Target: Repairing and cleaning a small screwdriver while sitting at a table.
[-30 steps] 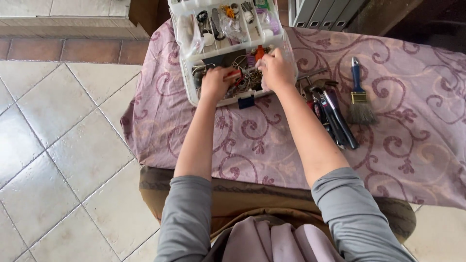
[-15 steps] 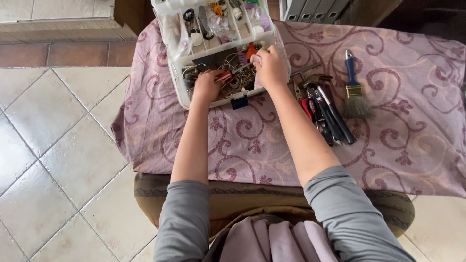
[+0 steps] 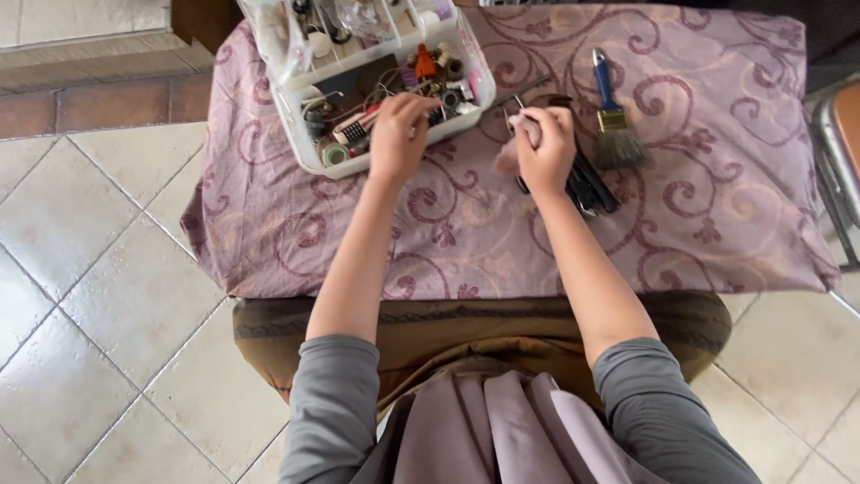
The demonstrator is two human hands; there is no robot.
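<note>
Mauve scroll-patterned cloth point(image 3: 717, 224) covers the table; upper left, the left hand point(image 3: 397, 134) dips curled fingers into a cluttered clear organizer box point(image 3: 309, 152) and could spill it, while centre-right the right hand point(image 3: 544, 148) pinches a slim tool above dark tools point(image 3: 596, 190), beside a paintbrush point(image 3: 611, 116).

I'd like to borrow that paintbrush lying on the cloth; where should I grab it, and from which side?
Take the paintbrush by its blue handle, which points toward the table's far edge and lies clear on the cloth. Come from above or the far side; the bristles face the person, and the right hand sits just beside them.
</note>
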